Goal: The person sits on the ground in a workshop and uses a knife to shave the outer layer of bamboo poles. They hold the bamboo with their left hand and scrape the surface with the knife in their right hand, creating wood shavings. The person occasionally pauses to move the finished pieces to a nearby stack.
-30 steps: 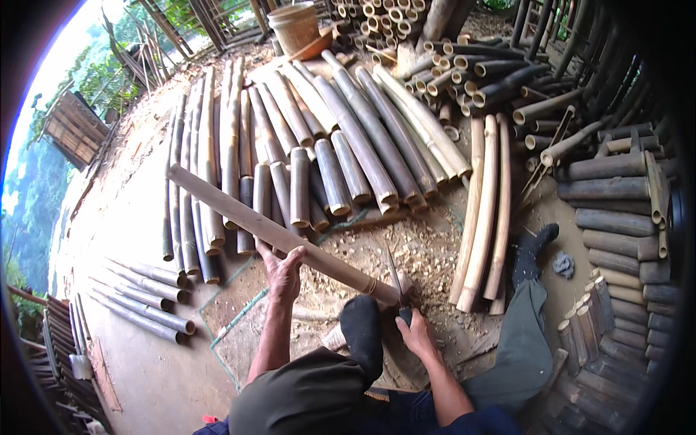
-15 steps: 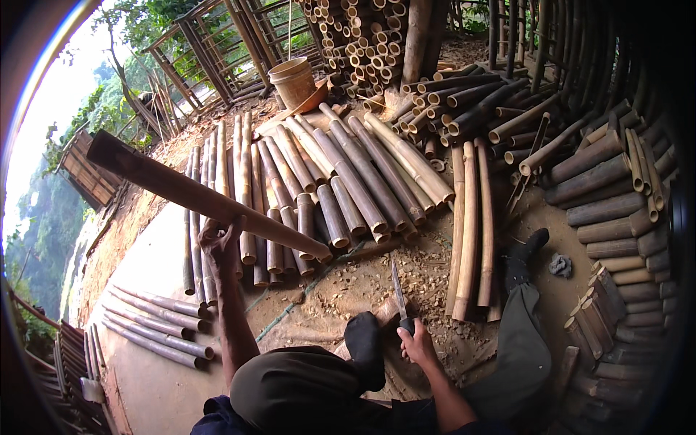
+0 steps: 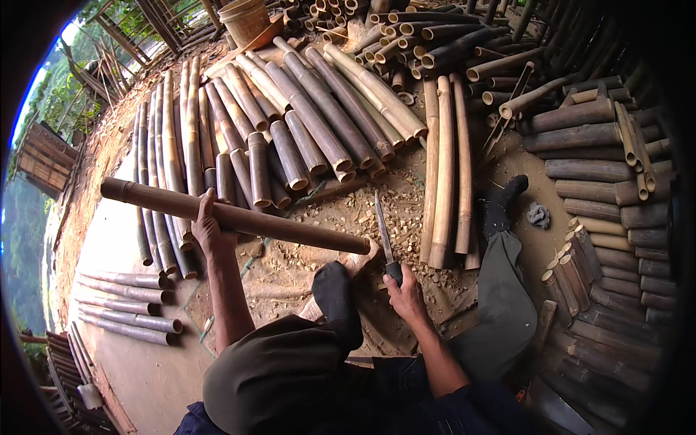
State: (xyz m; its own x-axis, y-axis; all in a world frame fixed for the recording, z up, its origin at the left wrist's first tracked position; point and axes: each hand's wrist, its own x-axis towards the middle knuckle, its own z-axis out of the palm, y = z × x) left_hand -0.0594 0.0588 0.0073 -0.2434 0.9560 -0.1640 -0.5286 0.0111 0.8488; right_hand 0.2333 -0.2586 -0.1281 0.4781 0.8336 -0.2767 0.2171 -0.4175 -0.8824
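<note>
My left hand (image 3: 206,223) is wrapped round a brown bamboo pole (image 3: 290,230), left of its middle. The pole lies nearly level across the front of me, its right end a little lower. That end is at a short, pale log (image 3: 372,255) beside my black-socked foot (image 3: 338,301); whether they touch I cannot tell. In my right hand (image 3: 407,296) is a knife (image 3: 383,228) with a dark handle. Its narrow blade points up and away from me, just right of the pole's end. Pale wood chips (image 3: 406,217) are strewn round the blade.
Rows of cut bamboo poles (image 3: 312,119) lie ahead, with several more (image 3: 130,304) at the left. Stacked bamboo (image 3: 587,170) lines the right side. A bucket (image 3: 245,23) stands at the back. Near my outstretched leg (image 3: 500,297) lies a grey crumpled cloth (image 3: 537,215).
The bamboo pole has come down from a steep slant to nearly level, its right end now at the pale log. My view has tipped downward. The knife stays in my right hand.
</note>
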